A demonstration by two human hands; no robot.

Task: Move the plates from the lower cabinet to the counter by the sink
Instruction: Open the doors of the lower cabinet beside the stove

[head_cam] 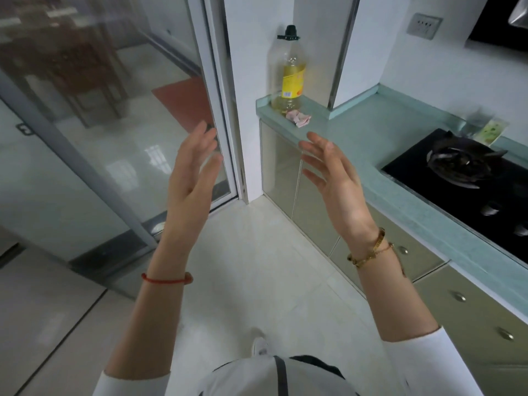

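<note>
Nearest to you, your white sleeves and a white shoe show above the pale tiled floor. Your two hands are raised in front of you over that floor, apart from each other and touching nothing. Your left hand is spread wide, fingers straight and pointing up, palm turned inward, with a red cord on the wrist. Your right hand is just as open, fingers fanned and slightly curled toward the left, with gold bracelets on the wrist; neither hand holds anything. No plates can be seen anywhere. The lower cabinet doors run along your right, below and beyond your right hand, and every door in sight is closed, so whatever lies inside is hidden. Above them the pale green desk carries a black gas hob on the right. Farther along, at the desk's far left corner, an oil bottle with a yellow label stands upright, with a crumpled pink scrap just beside its base. To your left, beyond your left hand, a glass sliding door shows a red mat and wooden furniture behind it.
</note>
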